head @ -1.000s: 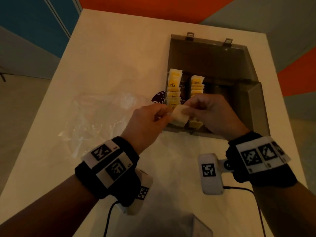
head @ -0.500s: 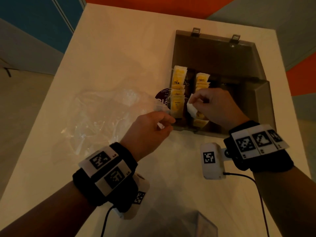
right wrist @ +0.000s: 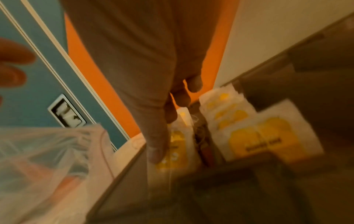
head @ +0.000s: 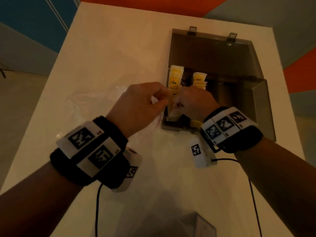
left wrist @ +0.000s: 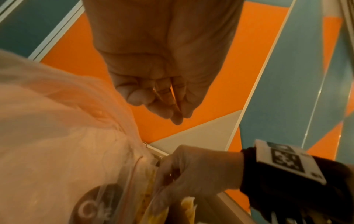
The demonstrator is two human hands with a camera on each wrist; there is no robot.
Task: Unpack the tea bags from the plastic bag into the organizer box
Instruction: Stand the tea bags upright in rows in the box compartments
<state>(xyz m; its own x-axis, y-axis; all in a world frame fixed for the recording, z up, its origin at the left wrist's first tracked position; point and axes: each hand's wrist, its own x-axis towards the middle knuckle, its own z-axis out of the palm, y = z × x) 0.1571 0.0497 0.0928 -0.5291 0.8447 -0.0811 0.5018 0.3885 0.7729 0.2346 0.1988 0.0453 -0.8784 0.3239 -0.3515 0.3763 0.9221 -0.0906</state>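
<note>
Tea bags (head: 174,79) are filed in yellow rows at the organizer box's (head: 256,103) nine o'clock side. One handed over a second ago is now pinched by the right hand (head: 193,101) and lowered in; the left hand (head: 140,106), loosely curled, holds nothing beside the plastic bag (head: 89,106).

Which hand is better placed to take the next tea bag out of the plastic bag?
Left, probably: the left hand hangs beside the plastic bag holding nothing, while the right hand is over the organizer box.

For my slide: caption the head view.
Right hand tucks a tea bag into the box; left hand hovers beside.
</note>
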